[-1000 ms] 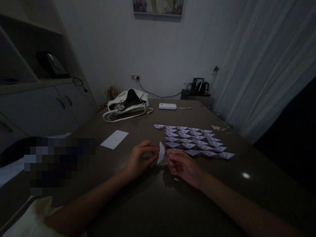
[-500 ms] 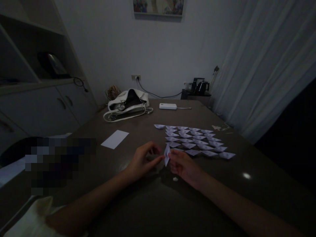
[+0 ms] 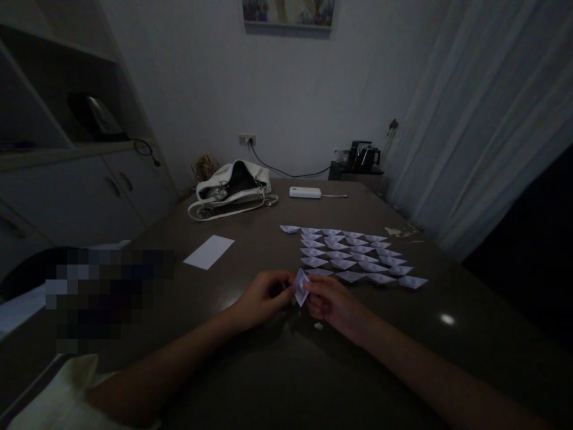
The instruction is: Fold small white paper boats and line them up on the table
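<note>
A: Hands?
B: My right hand point(image 3: 338, 301) is pinching a folded paper piece point(image 3: 301, 289) at its right edge, thumb and index on it, other fingers curled in.
A: Left?
B: My left hand point(image 3: 264, 298) is at the piece's left edge, thumb and index curved toward it. Can't tell if that's a pinch or just contact.
A: Where's the piece?
B: Just below frame centre, between both hands. Stands on end, narrow points up and down, diamond outline, raised off the bench point(image 3: 286, 376).
A: Around it?
B: Paper boats point(image 3: 342, 263) in close rows, right of centre, just beyond my right hand. The nearest row is partly hidden by that hand. Small white scrap point(image 3: 318, 326) on the bench below the same hand.
A: Left side?
B: White sheet point(image 3: 209, 252) lying flat, left of centre, apart from my left hand.
A: Far end?
B: White bag point(image 3: 242, 194) upper left of centre, its top gaping, strap loose on the bench. White device point(image 3: 305, 192) with a short cable to the right of it, well apart from the boats.
</note>
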Demonstrator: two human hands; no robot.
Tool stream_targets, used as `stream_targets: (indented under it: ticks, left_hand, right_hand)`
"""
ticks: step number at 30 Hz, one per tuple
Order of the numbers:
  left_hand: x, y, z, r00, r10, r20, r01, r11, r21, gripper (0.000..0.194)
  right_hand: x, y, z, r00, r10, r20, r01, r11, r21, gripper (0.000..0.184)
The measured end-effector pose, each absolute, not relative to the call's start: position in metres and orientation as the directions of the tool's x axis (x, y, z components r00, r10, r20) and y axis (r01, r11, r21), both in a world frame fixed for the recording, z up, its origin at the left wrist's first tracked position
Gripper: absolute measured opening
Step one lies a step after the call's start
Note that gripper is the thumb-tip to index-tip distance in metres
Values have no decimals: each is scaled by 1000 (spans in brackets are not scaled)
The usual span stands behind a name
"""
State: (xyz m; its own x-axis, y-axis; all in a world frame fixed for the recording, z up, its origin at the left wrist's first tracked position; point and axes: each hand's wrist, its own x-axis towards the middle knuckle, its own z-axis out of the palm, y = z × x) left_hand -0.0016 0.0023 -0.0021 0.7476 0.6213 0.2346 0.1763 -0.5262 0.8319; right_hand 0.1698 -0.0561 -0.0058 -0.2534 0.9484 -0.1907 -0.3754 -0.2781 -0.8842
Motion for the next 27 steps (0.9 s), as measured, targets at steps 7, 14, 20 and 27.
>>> stream_targets:
  ticks: [7, 14, 20, 27]
  left_hand:
    - [-1, 0, 1, 715, 659, 232, 212, -522, 826, 23]
    - [-2, -3, 8, 670, 686, 284, 186, -525, 830, 20]
    - [-1, -1, 8, 682, 690, 241, 94, -410, 907, 20]
    - [2, 6, -1, 719, 678, 154, -85, -135, 987, 17]
  right_hand:
    - [168, -59, -3, -253, 954, -158, -323, -237, -916, 26]
    - [167, -58, -5, -223, 960, -170, -355, -243, -903, 34]
    - [167, -57, -8, -206, 963, -172, -316, -232, -920, 34]
    - [166, -59, -7, -174, 974, -148, -275, -192, -942, 29]
